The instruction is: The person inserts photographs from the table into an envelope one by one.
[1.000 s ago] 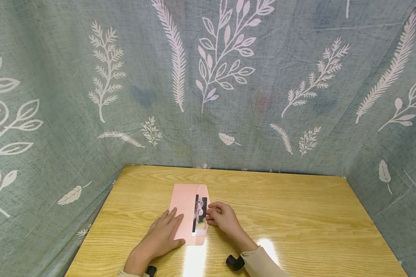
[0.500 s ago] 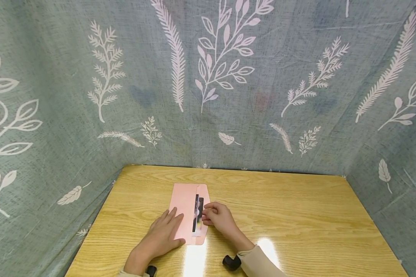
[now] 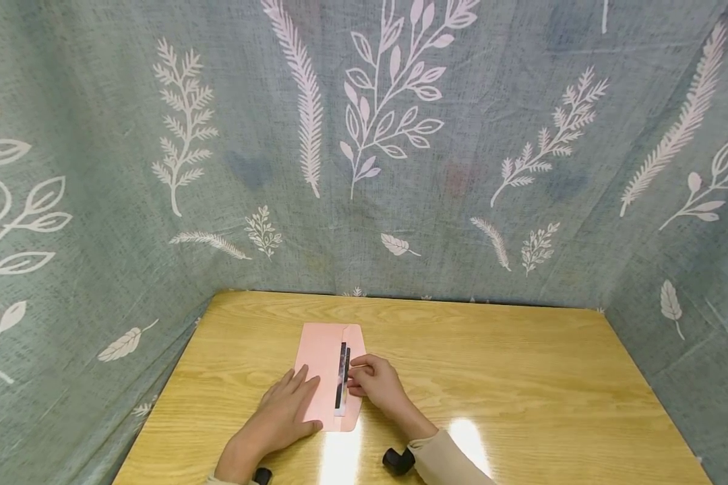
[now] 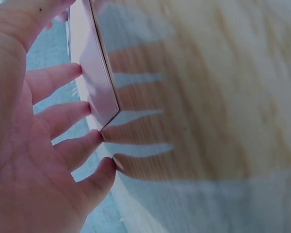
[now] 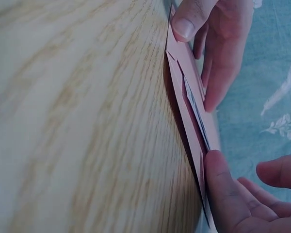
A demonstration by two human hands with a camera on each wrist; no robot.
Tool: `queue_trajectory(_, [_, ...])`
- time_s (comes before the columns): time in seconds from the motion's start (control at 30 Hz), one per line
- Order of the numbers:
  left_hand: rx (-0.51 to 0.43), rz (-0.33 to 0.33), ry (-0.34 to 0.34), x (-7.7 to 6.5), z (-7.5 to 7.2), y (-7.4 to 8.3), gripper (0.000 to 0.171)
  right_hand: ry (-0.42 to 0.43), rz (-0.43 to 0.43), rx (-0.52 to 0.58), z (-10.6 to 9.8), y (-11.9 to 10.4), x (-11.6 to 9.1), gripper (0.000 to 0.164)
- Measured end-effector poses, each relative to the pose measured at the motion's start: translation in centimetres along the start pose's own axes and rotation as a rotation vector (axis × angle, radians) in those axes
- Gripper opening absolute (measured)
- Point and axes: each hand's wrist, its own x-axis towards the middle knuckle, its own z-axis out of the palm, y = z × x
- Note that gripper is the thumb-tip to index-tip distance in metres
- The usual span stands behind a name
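Note:
A pink envelope (image 3: 323,343) lies on the table with its flap (image 3: 354,404) opened out to the right. Photo cards (image 3: 342,380) with dark edges stick out of its mouth as a narrow strip. My left hand (image 3: 282,407) rests on the envelope with spread fingers; the left wrist view shows its fingertips (image 4: 94,138) along the envelope's edge. At the flap side, my right hand (image 3: 377,385) touches the outer edge of the cards. In the right wrist view one digit (image 5: 218,170) presses at the card edge, while another stands apart from it.
The wood-grain table (image 3: 491,377) extends to the right and behind the envelope. A grey-green curtain (image 3: 431,256) with white leaf prints encloses the back and sides. Black wrist devices (image 3: 398,461) sit at both cuffs.
My right hand has moved left over the flap, and the photo cards have slid deeper into the envelope, so less of them shows. The left hand has stayed in place.

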Motion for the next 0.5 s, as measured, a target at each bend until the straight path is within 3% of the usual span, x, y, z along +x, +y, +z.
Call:
queue_trajectory(0.33, [-0.013,0.005,-0.012,0.1,-0.1,0.1,0.079,0.017,-0.007,-0.028,0.6,0.2,0.3,0.023])
queue_trajectory(0.5, [-0.039,-0.004,-0.022,0.0,-0.1,0.1,0.079,0.025,-0.036,-0.09,1.2,-1.5,-0.6,0.022])
